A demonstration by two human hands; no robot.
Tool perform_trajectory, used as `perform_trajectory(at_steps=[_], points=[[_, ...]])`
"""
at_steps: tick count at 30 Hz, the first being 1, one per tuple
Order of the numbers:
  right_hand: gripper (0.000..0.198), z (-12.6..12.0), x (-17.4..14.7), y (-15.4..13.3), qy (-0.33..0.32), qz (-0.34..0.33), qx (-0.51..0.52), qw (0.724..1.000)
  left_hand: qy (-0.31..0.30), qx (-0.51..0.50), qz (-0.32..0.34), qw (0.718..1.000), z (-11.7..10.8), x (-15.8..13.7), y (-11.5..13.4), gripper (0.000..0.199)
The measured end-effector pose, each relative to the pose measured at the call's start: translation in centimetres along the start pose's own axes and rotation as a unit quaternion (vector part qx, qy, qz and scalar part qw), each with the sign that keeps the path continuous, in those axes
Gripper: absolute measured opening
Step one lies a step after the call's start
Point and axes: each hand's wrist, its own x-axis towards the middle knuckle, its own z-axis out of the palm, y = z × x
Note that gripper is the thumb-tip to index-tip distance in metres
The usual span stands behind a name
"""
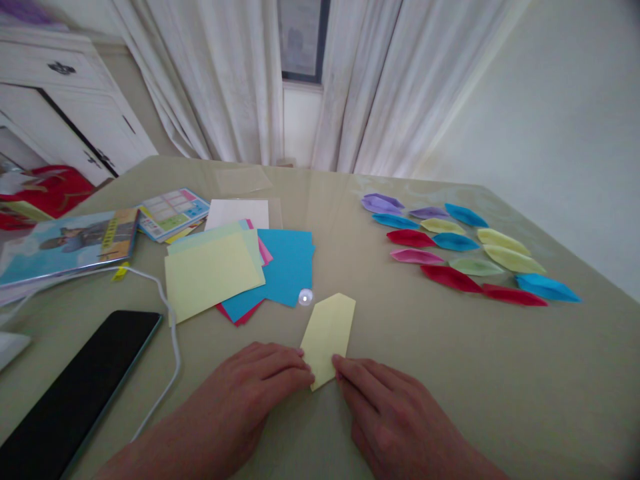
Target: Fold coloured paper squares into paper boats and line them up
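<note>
"Where do we have the yellow paper (327, 333)?"

"On the tabletop (450, 373), at 12 o'clock between our hands."

"And our grip?"

"Our right hand (393, 407) pinches its edge at 4 o'clock. Our left hand (247, 383) has fingertips on its edge at 8; we can't tell whether they grasp it."

"What's around it?"

"Loose sheets (210, 273) at 10 o'clock, folded pieces (456, 242) at 2, our phone (85, 393) towards 8."
</note>
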Motion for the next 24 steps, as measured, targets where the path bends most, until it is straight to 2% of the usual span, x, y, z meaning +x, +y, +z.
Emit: perform_trajectory(at_steps=[2,5,9,15,19,24], points=[[0.037,0.1,0.0,0.0,-0.003,0.004,0.006,1.000,-0.006,0.027,0.013,1.000,0.8,0.3,0.0,0.077],[0.038,0.2,0.0,0.0,-0.004,0.007,0.014,1.000,-0.003,0.091,0.045,0.995,1.8,0.6,0.1,0.068],[0.033,0.1,0.3,0.1,-0.001,0.021,0.019,1.000,0.022,0.125,0.060,0.990,2.0,0.5,0.4,0.065],[0.025,-0.4,0.6,1.0,-0.009,0.034,0.048,0.998,0.057,0.083,0.063,0.993,1.5,0.2,0.0,0.058],[0.021,-0.4,1.2,3.0,0.032,0.097,0.084,0.991,0.067,0.049,0.035,0.996,0.7,0.1,-0.4,0.042],[0.016,0.0,1.9,4.1,-0.025,0.125,0.169,0.977,0.068,-0.008,0.022,0.997,-0.1,0.3,-0.3,0.020]])
